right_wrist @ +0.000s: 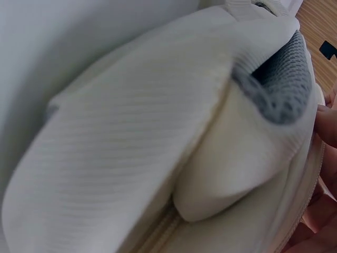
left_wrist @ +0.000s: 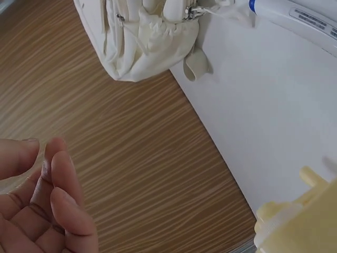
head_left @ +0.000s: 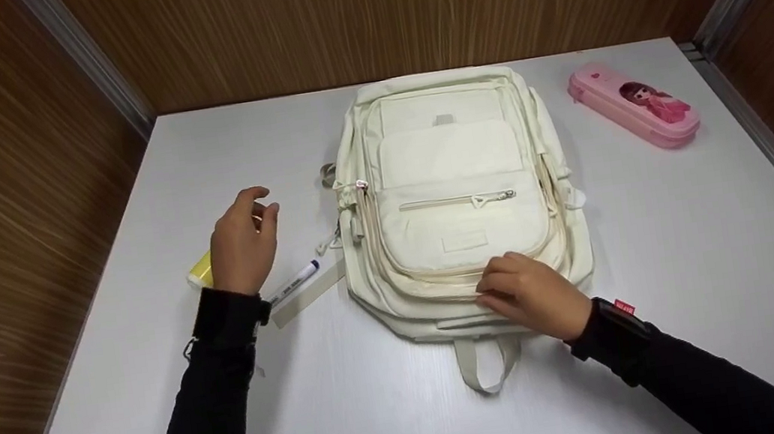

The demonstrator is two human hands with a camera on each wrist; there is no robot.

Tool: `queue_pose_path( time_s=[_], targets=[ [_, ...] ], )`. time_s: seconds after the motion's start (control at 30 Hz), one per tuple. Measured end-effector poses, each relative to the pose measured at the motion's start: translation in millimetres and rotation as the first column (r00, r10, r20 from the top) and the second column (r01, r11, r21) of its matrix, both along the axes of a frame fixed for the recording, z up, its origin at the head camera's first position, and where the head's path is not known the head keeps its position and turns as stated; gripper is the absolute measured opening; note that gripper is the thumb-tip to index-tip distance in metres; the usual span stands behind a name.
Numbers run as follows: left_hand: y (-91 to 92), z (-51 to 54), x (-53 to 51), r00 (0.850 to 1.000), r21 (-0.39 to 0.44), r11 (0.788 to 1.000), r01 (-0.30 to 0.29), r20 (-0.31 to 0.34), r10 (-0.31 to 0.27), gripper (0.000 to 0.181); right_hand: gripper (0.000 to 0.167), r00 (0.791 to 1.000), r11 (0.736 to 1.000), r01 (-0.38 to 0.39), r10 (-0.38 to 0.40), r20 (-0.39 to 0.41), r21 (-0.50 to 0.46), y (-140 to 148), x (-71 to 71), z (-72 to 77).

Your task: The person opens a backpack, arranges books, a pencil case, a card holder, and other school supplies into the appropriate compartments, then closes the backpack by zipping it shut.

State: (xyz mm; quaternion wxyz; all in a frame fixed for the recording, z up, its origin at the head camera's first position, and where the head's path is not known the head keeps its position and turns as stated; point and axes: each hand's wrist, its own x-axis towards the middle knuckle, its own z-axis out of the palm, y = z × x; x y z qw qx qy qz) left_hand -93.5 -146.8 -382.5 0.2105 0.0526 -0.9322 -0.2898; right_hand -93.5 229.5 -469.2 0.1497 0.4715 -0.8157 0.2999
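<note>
Right hand: curled fingers pinch the cream backpack at its near zippered edge, the bag extending beyond this grip. Left hand: fingers loosely bent, unladen, left of the grip, near a marker. Pink case: farther off, right of the grip.

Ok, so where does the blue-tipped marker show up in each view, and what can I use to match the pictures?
Head: blue-tipped marker left of centre, on the table between the left wrist and the backpack.
Left wrist: top right corner, cut off by the picture's edge.
Right wrist: not in it.
Shared landmark: the backpack, in all three, also at and.
</note>
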Motion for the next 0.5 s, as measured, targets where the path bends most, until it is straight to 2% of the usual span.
queue_pose_path(
  time_s=[0.33,0.5],
  targets=[
    [-20.2,-3.2,20.6,0.999,-0.042,0.998,-0.043,-0.031,0.042,0.025,0.007,1.000,1.000,0.014,-0.014,0.026,0.019,0.1,0.1,1.2],
    [-34.9,-6.8,27.9,0.995,-0.052,0.995,-0.083,-0.058,0.080,0.030,0.007,0.999,1.000,0.014,-0.015,0.033,0.027,0.2,0.7,1.5]
  ],
)
